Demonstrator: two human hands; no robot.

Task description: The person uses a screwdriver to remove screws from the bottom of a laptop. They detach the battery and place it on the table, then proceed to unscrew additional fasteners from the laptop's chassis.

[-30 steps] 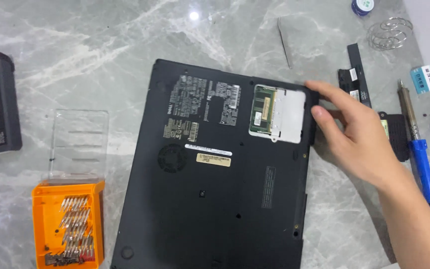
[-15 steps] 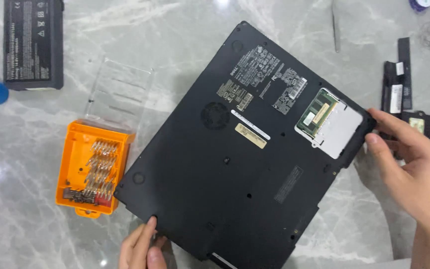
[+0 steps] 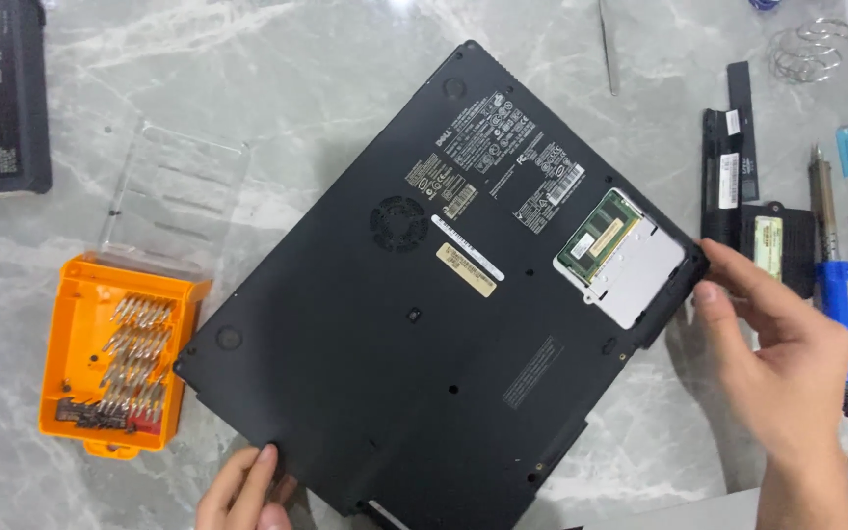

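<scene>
Black laptop [image 3: 385,334], orange bit case [image 3: 80,304]
</scene>
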